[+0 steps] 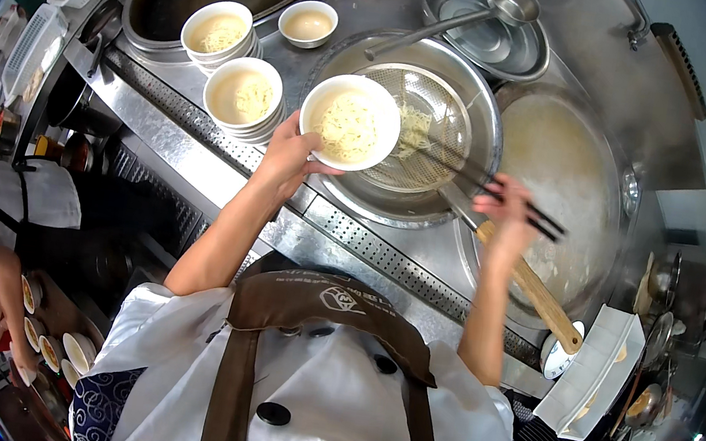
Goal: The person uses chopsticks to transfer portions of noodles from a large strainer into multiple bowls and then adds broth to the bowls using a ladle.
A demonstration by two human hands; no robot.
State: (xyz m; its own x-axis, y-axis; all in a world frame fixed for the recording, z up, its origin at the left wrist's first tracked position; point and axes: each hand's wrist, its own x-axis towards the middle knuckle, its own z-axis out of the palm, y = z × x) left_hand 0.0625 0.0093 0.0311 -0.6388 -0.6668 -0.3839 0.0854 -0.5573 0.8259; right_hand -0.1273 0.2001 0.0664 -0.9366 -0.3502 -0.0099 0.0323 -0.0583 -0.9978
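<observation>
My left hand is closed on the rim and side of a white bowl with pale noodles in it. Long dark chopsticks are gripped in my right hand. Their tips reach a few noodles in a round mesh strainer, just right of the bowl. The strainer rests in a wide steel basin, and its wooden handle passes beneath my right hand toward the lower right. Left of the held bowl stand two stacks of white bowls, a nearer stack and a farther stack, noodles in their top bowls.
A small bowl of liquid stands behind the stacks. A ladle lies across a steel pan at the back. Right of the basin is a large steaming pot. At left, a co-worker's arm reaches toward several filled bowls.
</observation>
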